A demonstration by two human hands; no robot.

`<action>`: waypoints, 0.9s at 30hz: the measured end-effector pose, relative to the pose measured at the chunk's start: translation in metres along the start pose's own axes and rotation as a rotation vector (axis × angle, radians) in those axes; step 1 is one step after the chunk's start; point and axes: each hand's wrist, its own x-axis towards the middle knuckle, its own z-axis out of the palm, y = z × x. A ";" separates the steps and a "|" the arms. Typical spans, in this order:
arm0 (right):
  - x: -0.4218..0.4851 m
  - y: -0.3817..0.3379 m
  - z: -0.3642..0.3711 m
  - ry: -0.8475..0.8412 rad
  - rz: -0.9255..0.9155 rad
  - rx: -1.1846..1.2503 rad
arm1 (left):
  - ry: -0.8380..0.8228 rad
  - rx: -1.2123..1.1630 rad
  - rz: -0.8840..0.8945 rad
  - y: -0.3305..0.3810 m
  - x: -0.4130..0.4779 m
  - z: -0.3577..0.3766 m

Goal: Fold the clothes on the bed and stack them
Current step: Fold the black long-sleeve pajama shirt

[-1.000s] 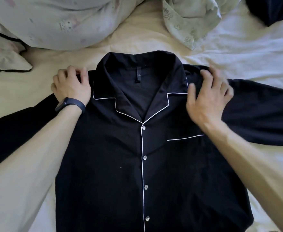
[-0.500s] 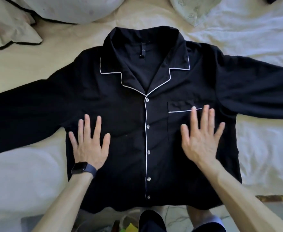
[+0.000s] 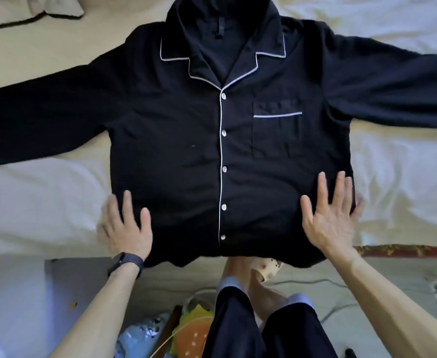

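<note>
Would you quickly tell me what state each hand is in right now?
Left hand: open, fingers straight, flat on the lower left edge of the black shirt.
Right hand: open, fingers spread, flat on the shirt's lower right.

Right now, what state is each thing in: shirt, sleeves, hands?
shirt: unfolded, buttoned, front up, flat on the bed.
sleeves: both spread out sideways.
left hand: open, fingers flat at the shirt's lower left edge.
right hand: open, flat on the shirt's lower right.
wristband: on the left wrist.
</note>
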 end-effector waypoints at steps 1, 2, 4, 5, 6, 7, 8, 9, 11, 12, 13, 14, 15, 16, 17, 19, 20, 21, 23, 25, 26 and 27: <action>-0.010 0.006 -0.002 0.023 0.065 0.077 | 0.064 -0.076 -0.093 -0.005 -0.010 -0.001; -0.020 0.011 -0.003 0.049 0.135 0.170 | 0.118 -0.152 -0.182 -0.009 -0.018 -0.001; -0.041 0.024 -0.002 0.091 0.277 0.367 | 0.143 -0.344 -0.378 -0.014 -0.031 -0.004; -0.051 0.031 0.000 0.088 0.345 0.465 | 0.116 -0.465 -0.462 -0.016 -0.036 -0.005; -0.060 0.038 0.004 0.062 0.414 0.576 | 0.059 -0.578 -0.525 -0.018 -0.041 -0.005; -0.067 0.045 0.007 0.014 0.480 0.688 | -0.021 -0.646 -0.570 -0.020 -0.044 -0.005; -0.071 0.051 0.012 -0.048 0.530 0.772 | -0.098 -0.655 -0.604 -0.024 -0.045 -0.004; -0.073 0.057 0.016 -0.109 0.554 0.813 | -0.157 -0.629 -0.631 -0.028 -0.044 -0.003; -0.073 0.065 0.023 -0.194 0.547 0.802 | -0.254 -0.539 -0.644 -0.035 -0.038 -0.003; -0.071 0.067 0.026 -0.218 0.541 0.782 | -0.324 -0.505 -0.620 -0.038 -0.036 -0.002; -0.070 0.068 0.029 -0.250 0.539 0.766 | -0.407 -0.473 -0.581 -0.041 -0.035 -0.001; -0.072 0.068 0.032 -0.297 0.541 0.754 | -0.483 -0.446 -0.546 -0.044 -0.037 0.000; -0.076 0.068 0.035 -0.354 0.541 0.741 | -0.540 -0.423 -0.521 -0.047 -0.041 0.002; -0.081 0.068 0.039 -0.410 0.535 0.726 | -0.576 -0.401 -0.504 -0.050 -0.046 0.003; -0.087 0.068 0.043 -0.448 0.524 0.713 | -0.596 -0.378 -0.494 -0.055 -0.051 0.004; -0.103 0.067 0.048 -0.457 0.506 0.718 | -0.604 -0.348 -0.476 -0.068 -0.062 0.002; -0.110 0.068 0.047 -0.438 0.507 0.732 | -0.599 -0.345 -0.469 -0.075 -0.068 -0.002; -0.115 0.071 0.045 -0.404 0.520 0.739 | -0.588 -0.330 -0.470 -0.082 -0.073 -0.006; -0.126 0.083 0.035 -0.312 0.568 0.709 | -0.562 -0.274 -0.471 -0.096 -0.080 -0.017; -0.136 0.093 0.024 -0.249 0.625 0.655 | -0.535 -0.238 -0.470 -0.107 -0.086 -0.024; -0.140 0.096 0.021 -0.245 0.629 0.627 | -0.526 -0.229 -0.464 -0.110 -0.088 -0.026; -0.144 0.097 0.018 -0.258 0.612 0.593 | -0.524 -0.217 -0.453 -0.110 -0.090 -0.027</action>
